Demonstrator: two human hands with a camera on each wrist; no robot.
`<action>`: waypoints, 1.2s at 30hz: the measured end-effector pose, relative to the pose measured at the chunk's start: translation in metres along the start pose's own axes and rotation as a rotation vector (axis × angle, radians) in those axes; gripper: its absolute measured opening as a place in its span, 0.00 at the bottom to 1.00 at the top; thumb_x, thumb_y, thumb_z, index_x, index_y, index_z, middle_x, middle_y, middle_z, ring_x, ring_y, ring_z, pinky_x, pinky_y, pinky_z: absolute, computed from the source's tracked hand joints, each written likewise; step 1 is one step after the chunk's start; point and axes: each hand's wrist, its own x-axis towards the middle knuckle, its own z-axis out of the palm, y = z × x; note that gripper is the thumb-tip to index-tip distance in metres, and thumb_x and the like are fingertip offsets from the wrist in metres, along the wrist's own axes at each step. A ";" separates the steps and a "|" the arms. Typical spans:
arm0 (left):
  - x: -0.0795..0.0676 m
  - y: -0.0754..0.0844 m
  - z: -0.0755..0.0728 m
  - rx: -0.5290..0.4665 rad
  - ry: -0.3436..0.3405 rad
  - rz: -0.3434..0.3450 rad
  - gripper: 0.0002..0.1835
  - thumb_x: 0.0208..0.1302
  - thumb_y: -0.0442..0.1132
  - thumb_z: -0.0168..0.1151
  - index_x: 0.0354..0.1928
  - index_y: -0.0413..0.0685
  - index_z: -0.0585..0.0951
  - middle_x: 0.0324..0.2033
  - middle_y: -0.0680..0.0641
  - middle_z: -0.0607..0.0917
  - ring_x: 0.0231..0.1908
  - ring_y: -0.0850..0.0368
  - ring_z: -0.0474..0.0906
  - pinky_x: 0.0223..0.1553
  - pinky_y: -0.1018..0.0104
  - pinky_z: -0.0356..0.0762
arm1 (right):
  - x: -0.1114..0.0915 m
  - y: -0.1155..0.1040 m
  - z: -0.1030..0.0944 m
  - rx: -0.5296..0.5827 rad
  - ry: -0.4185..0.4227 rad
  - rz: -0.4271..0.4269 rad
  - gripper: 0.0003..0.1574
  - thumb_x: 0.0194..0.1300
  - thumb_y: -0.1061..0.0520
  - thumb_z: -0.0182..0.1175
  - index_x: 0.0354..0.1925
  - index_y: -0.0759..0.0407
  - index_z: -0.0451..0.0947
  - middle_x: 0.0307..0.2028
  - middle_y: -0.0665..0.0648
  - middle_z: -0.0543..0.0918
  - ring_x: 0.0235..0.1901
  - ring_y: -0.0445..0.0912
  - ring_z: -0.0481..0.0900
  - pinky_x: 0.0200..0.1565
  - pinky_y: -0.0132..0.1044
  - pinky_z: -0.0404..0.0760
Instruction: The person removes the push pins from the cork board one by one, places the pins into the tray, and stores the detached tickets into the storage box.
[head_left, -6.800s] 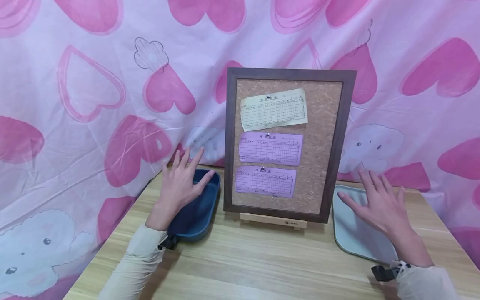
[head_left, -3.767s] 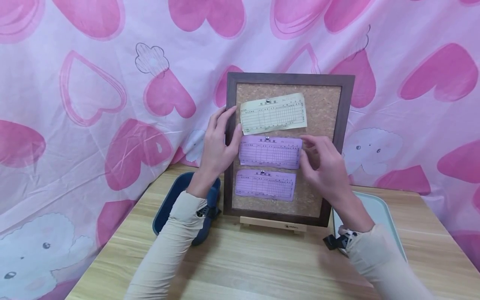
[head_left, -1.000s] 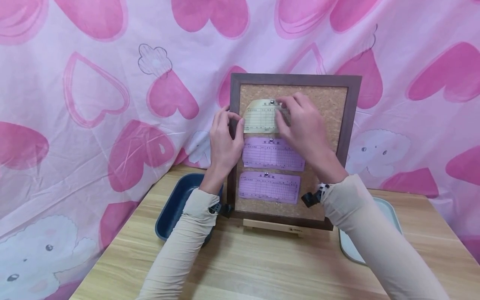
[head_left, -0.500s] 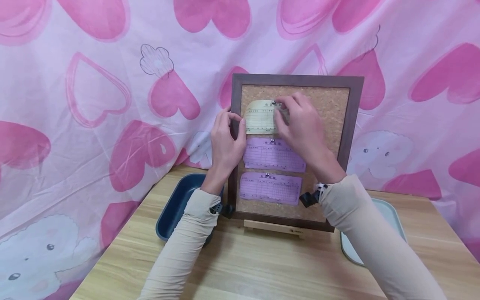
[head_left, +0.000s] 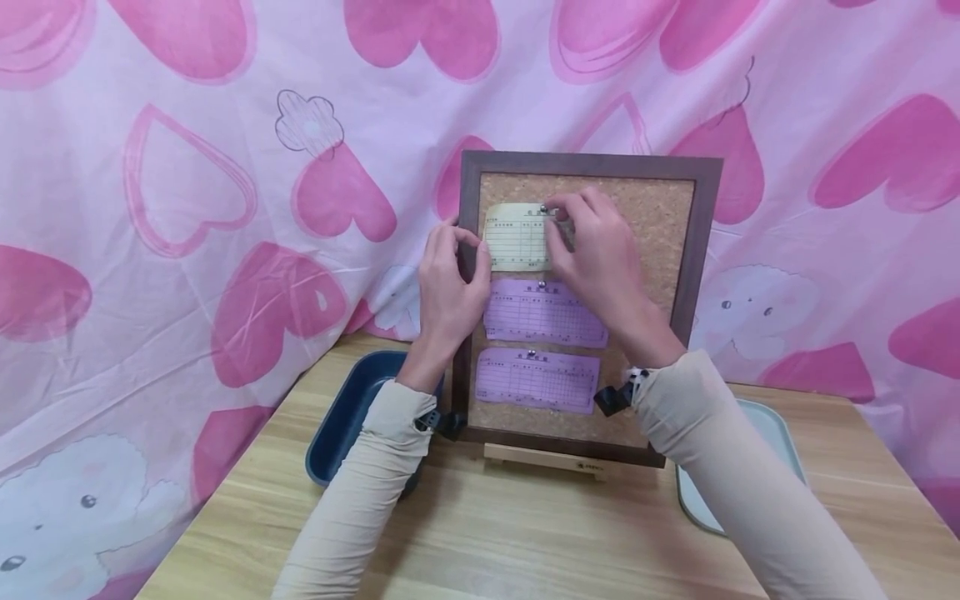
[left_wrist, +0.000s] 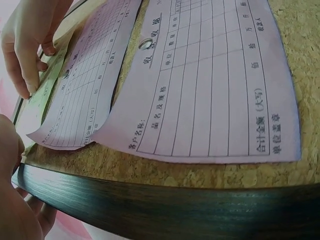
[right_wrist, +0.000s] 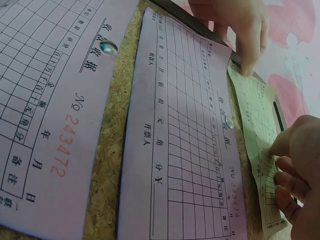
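Note:
My left hand grips the left side of a dark-framed cork board. Its thumb is in front, by the edge of a pale yellow receipt, and in the left wrist view other fingers show under the frame. My right hand has thumb and index fingertips at the round-headed push pin on top of that receipt, pinching it; the hand hides the receipt's right part. Below hang two purple receipts, the middle one and the lowest one, each with a shiny pin.
The board leans on a small wooden easel on a wood-grain table. A dark blue tray stands at left, partly behind my left forearm. At right lies a pale green tray, partly covered by my right sleeve. A heart-patterned cloth hangs behind.
From beside the trays, both hands have come to the board; the right then rose from the middle receipt to the top one. The tilted yellow receipt now sits more level. The last second shows little movement.

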 end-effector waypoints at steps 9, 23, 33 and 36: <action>0.004 0.002 0.002 0.014 -0.017 0.018 0.16 0.76 0.45 0.65 0.57 0.43 0.81 0.62 0.40 0.81 0.72 0.49 0.74 0.75 0.54 0.72 | 0.000 0.001 0.000 0.005 0.011 -0.003 0.14 0.75 0.58 0.66 0.55 0.61 0.86 0.46 0.61 0.86 0.45 0.54 0.82 0.47 0.51 0.83; 0.004 0.006 0.004 -0.023 -0.032 -0.008 0.23 0.76 0.46 0.65 0.69 0.50 0.80 0.69 0.41 0.77 0.76 0.50 0.69 0.77 0.51 0.70 | 0.001 0.003 0.008 0.012 0.075 -0.019 0.14 0.76 0.55 0.68 0.55 0.59 0.88 0.45 0.61 0.88 0.40 0.54 0.82 0.40 0.47 0.81; 0.006 0.008 0.004 -0.039 0.006 -0.050 0.13 0.79 0.46 0.62 0.50 0.42 0.83 0.69 0.38 0.78 0.77 0.46 0.70 0.79 0.50 0.67 | 0.002 0.003 0.010 0.004 0.119 -0.024 0.11 0.76 0.54 0.68 0.51 0.58 0.90 0.43 0.60 0.89 0.40 0.54 0.84 0.39 0.48 0.82; 0.006 0.008 0.004 -0.036 0.003 -0.058 0.13 0.79 0.46 0.62 0.49 0.42 0.83 0.69 0.39 0.78 0.77 0.47 0.69 0.79 0.50 0.67 | 0.002 0.003 0.011 0.006 0.117 -0.029 0.11 0.76 0.54 0.68 0.50 0.58 0.90 0.43 0.60 0.89 0.40 0.53 0.84 0.39 0.48 0.83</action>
